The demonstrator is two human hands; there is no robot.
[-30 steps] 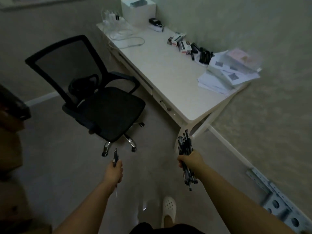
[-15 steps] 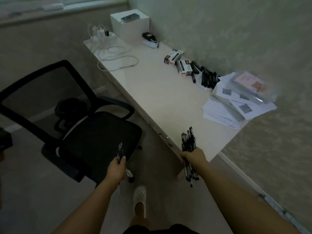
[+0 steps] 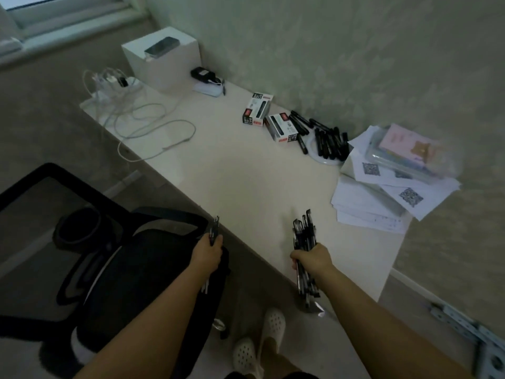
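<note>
The right hand (image 3: 311, 259) is gripping a big bunch of pens (image 3: 304, 232), with its fingers curled tight round them, just over the near edge of the desk (image 3: 232, 173). The left hand (image 3: 207, 253) is pinching a few pens (image 3: 214, 232) over the chair (image 3: 131, 269). So the pens are being carried and are not put down yet. Far ahead of the right hand, loose pens (image 3: 326, 139) and boxes (image 3: 257, 109) are lying. I think the putting down and sorting are yet to come.
</note>
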